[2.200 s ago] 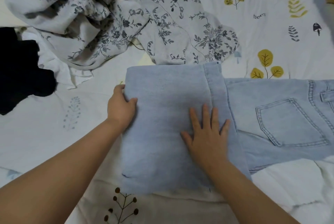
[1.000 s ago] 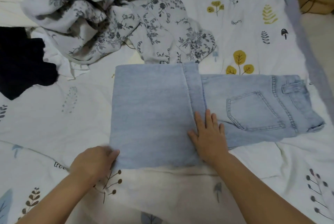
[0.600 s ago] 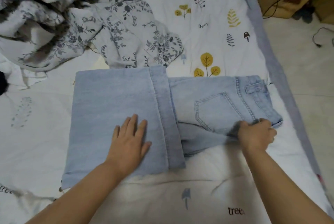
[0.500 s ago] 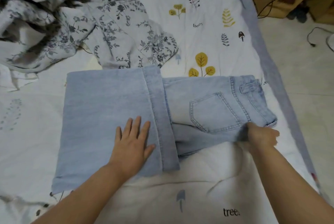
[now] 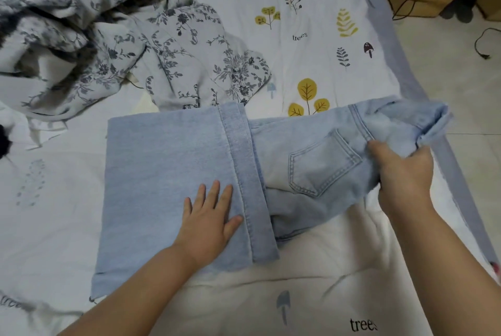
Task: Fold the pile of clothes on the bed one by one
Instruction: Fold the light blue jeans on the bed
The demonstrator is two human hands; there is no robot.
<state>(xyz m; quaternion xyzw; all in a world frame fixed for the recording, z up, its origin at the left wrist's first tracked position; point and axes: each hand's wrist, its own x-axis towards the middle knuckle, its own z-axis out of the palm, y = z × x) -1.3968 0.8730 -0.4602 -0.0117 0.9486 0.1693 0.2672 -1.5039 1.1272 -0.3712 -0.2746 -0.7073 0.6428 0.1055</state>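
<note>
We've got the light blue denim jeans (image 5: 189,173) lying lengthwise across the bed (image 5: 311,295), waistband toward its right edge. Our left hand (image 5: 208,216) presses flat on the doubled-over legs, fingers straight. Our right hand (image 5: 404,173), the nearer grip, is bunched around the lifted waistband, so that end probably folds leftward. Fingertips are buried in denim; the floral grey-white clothes heap (image 5: 108,45) runs off-frame at the far left corner.

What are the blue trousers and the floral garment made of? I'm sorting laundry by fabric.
The blue trousers: pale washed denim, matte, judging by the thick stitched seams and patch pocket. The floral garment: a thin, soft woven cloth, maybe cotton, since it crumples into fine folds.
</note>
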